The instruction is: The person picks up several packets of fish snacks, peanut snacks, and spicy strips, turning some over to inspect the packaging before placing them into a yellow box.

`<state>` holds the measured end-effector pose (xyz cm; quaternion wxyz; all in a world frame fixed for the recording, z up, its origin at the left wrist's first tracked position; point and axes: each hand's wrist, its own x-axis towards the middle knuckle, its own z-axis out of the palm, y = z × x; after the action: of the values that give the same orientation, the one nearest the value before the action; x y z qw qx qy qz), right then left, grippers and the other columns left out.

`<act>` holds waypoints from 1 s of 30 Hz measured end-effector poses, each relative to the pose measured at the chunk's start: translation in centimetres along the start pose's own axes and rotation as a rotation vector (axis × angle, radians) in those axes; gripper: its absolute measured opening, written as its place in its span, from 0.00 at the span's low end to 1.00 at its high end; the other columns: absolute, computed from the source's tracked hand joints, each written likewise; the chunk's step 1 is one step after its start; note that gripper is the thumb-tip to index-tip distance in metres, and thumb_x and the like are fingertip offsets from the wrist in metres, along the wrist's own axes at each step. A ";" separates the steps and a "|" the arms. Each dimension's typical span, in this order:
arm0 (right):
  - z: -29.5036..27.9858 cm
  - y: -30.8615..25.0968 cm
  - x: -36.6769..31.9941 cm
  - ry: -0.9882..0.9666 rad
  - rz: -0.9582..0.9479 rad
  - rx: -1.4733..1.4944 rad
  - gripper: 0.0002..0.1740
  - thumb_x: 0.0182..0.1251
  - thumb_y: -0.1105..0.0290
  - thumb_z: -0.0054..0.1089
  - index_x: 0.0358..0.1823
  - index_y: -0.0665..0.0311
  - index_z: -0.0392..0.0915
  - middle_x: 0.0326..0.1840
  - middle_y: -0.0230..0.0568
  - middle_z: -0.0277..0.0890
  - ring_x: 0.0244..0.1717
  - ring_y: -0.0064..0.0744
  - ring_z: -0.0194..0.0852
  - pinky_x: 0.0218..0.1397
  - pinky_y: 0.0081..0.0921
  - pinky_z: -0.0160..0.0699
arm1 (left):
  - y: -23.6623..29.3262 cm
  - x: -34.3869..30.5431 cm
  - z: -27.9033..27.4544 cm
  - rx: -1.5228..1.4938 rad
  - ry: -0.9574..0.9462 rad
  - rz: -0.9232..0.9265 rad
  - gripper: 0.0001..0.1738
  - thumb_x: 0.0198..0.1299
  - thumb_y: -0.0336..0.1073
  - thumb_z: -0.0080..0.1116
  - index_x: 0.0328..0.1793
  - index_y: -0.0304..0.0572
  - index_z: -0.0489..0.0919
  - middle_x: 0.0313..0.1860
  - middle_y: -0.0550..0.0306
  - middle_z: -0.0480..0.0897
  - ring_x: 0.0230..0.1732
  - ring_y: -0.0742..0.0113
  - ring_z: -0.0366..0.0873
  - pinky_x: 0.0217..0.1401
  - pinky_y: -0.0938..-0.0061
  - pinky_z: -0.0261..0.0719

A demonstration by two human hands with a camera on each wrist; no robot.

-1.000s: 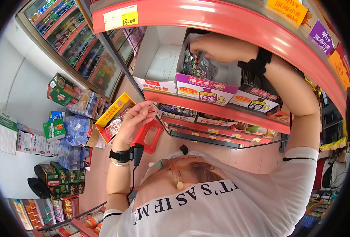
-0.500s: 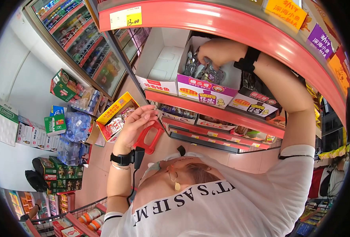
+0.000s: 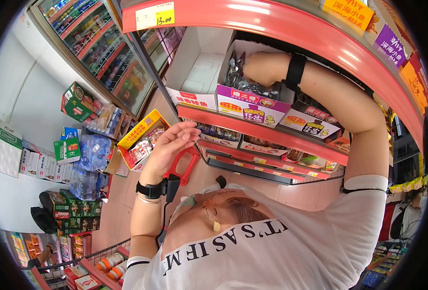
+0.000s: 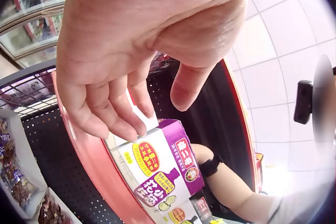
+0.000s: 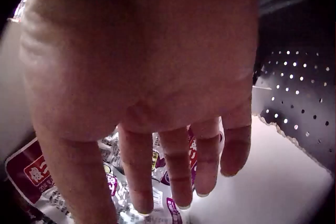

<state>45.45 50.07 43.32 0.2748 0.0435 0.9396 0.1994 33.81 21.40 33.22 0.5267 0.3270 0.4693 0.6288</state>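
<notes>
My right hand (image 3: 266,68) is inside the purple-and-white box (image 3: 252,107) on the shelf. In the right wrist view the fingers of that hand (image 5: 142,87) point down, fairly straight, over shiny packets (image 5: 157,182) and touch or nearly touch them; fingertip contact is unclear. My left hand (image 3: 173,147) hangs in the air before the shelf, fingers loosely bent, holding nothing. The left wrist view shows the left hand (image 4: 152,45) above the purple-and-white box (image 4: 163,176). A white box (image 3: 202,72) with a bare bottom stands left of the purple one.
A black-and-white box (image 3: 310,123) sits right of the purple one. The red shelf edge (image 3: 252,19) with a price tag (image 3: 155,16) passes above. Below the left hand are a yellow box (image 3: 139,135) and a red stool (image 3: 182,166). Lower shelves hold more boxes.
My right hand first moved right and down inside the box, then stayed nearly in place as its forearm levelled. The packets it was over have shifted. My left hand has moved slightly right.
</notes>
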 end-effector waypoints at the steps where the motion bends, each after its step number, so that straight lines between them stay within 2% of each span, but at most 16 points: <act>1: -0.1 -0.2 -0.3 -0.001 0.000 0.000 0.22 0.32 0.77 0.71 0.36 0.65 0.80 0.36 0.43 0.80 0.40 0.44 0.79 0.40 0.39 0.77 | -0.2 0.0 -0.1 -0.005 0.005 -0.003 0.22 0.62 0.36 0.51 0.61 0.38 0.67 0.53 0.52 0.75 0.54 0.66 0.73 0.59 0.73 0.67; 3: -0.8 -0.3 -1.2 -0.040 0.081 0.158 0.33 0.34 0.77 0.70 0.50 0.60 0.76 0.45 0.42 0.79 0.45 0.44 0.77 0.45 0.38 0.76 | -0.3 0.0 -0.1 -0.010 0.011 -0.006 0.21 0.62 0.36 0.51 0.60 0.38 0.67 0.53 0.52 0.75 0.54 0.65 0.73 0.59 0.73 0.67; 4: -1.2 -0.4 -1.7 -0.041 0.079 0.158 0.33 0.34 0.77 0.70 0.50 0.60 0.76 0.45 0.42 0.79 0.45 0.44 0.77 0.45 0.38 0.76 | -0.3 0.0 -0.1 -0.015 0.007 -0.001 0.21 0.62 0.36 0.51 0.60 0.38 0.67 0.53 0.52 0.75 0.54 0.65 0.73 0.59 0.73 0.68; 6: -1.9 -0.4 -2.3 -0.136 0.090 0.230 0.44 0.35 0.76 0.70 0.62 0.52 0.67 0.54 0.41 0.74 0.52 0.43 0.73 0.52 0.37 0.73 | -0.2 -0.1 -0.1 -0.019 0.003 0.002 0.21 0.62 0.36 0.51 0.60 0.38 0.67 0.53 0.52 0.75 0.53 0.65 0.73 0.59 0.73 0.68; 10: -1.6 -0.4 -1.3 -0.264 0.051 0.222 0.48 0.36 0.75 0.71 0.66 0.46 0.62 0.58 0.40 0.71 0.56 0.41 0.71 0.55 0.37 0.71 | -0.3 -0.1 -0.1 -0.018 -0.004 0.007 0.21 0.62 0.36 0.51 0.60 0.38 0.67 0.52 0.52 0.75 0.53 0.65 0.73 0.58 0.73 0.68; 12: -1.7 -1.0 -1.5 -0.191 -0.049 0.244 0.47 0.33 0.77 0.71 0.63 0.53 0.64 0.54 0.46 0.73 0.52 0.46 0.73 0.50 0.37 0.73 | -0.4 -0.1 -0.1 -0.019 -0.007 0.007 0.21 0.62 0.36 0.51 0.60 0.38 0.67 0.52 0.51 0.75 0.53 0.65 0.74 0.58 0.73 0.68; 16: -2.6 -2.0 -1.9 -0.214 -0.099 0.304 0.41 0.39 0.77 0.66 0.62 0.54 0.65 0.52 0.47 0.74 0.50 0.47 0.73 0.48 0.38 0.74 | 0.2 0.1 0.6 -0.029 -0.035 0.015 0.21 0.62 0.35 0.52 0.60 0.37 0.67 0.52 0.51 0.75 0.53 0.66 0.74 0.58 0.73 0.68; 18: -2.0 -2.1 -1.2 -0.205 -0.119 0.226 0.30 0.45 0.76 0.60 0.56 0.59 0.71 0.47 0.48 0.77 0.47 0.48 0.75 0.44 0.38 0.76 | 1.2 0.3 1.4 -0.025 -0.047 0.020 0.21 0.62 0.35 0.52 0.60 0.37 0.67 0.52 0.51 0.75 0.52 0.66 0.74 0.58 0.72 0.69; 19: -2.0 -2.2 -1.1 -0.206 -0.119 0.225 0.30 0.45 0.76 0.60 0.56 0.59 0.71 0.47 0.48 0.77 0.47 0.48 0.75 0.44 0.38 0.76 | 2.0 0.7 1.7 0.029 -0.096 0.049 0.21 0.62 0.35 0.52 0.60 0.37 0.67 0.52 0.51 0.75 0.53 0.65 0.74 0.58 0.72 0.69; 21: -2.0 -2.4 -0.9 -0.139 -0.137 0.127 0.19 0.49 0.75 0.56 0.47 0.63 0.76 0.41 0.49 0.78 0.43 0.49 0.77 0.41 0.38 0.77 | 3.7 1.5 2.6 0.083 -0.144 0.081 0.21 0.62 0.35 0.51 0.60 0.37 0.67 0.53 0.51 0.75 0.53 0.65 0.74 0.58 0.72 0.69; 22: -1.7 -2.4 -0.8 -0.139 -0.137 0.124 0.19 0.49 0.75 0.56 0.47 0.63 0.76 0.41 0.49 0.78 0.43 0.49 0.77 0.41 0.38 0.77 | 4.6 1.9 3.3 0.120 -0.173 0.110 0.22 0.62 0.35 0.51 0.60 0.36 0.67 0.53 0.51 0.75 0.53 0.65 0.74 0.59 0.71 0.68; 24: -1.1 -2.3 -0.8 -0.033 -0.088 0.108 0.11 0.55 0.69 0.52 0.39 0.60 0.79 0.39 0.43 0.80 0.41 0.45 0.78 0.40 0.40 0.76 | 6.3 2.8 4.5 0.172 -0.218 0.174 0.22 0.62 0.35 0.51 0.61 0.35 0.67 0.54 0.50 0.75 0.55 0.65 0.73 0.60 0.71 0.68; 25: -1.3 -2.3 -0.9 -0.033 -0.086 0.107 0.11 0.55 0.69 0.52 0.39 0.60 0.79 0.39 0.43 0.80 0.41 0.45 0.78 0.40 0.40 0.76 | 7.0 3.3 5.1 0.172 -0.219 0.175 0.22 0.62 0.35 0.51 0.61 0.35 0.67 0.54 0.50 0.75 0.55 0.65 0.73 0.60 0.71 0.68; 27: -2.1 -2.4 -1.3 -0.115 -0.097 0.103 0.13 0.54 0.71 0.52 0.42 0.59 0.78 0.37 0.43 0.79 0.39 0.43 0.78 0.38 0.40 0.76 | 8.2 4.2 6.2 0.268 -0.216 0.297 0.22 0.62 0.34 0.51 0.61 0.33 0.67 0.55 0.50 0.75 0.56 0.64 0.72 0.60 0.71 0.67; 30: -1.5 -1.8 -1.5 -0.117 -0.103 0.075 0.14 0.52 0.72 0.54 0.42 0.59 0.78 0.36 0.41 0.79 0.38 0.42 0.78 0.38 0.39 0.76 | 9.4 5.7 7.5 0.361 -0.200 0.375 0.22 0.62 0.33 0.51 0.61 0.32 0.67 0.56 0.51 0.74 0.58 0.65 0.71 0.61 0.72 0.67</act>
<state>45.96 47.63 44.56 0.3371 0.0168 0.9298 0.1465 35.91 28.70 44.13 0.3783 0.5569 0.4508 0.5861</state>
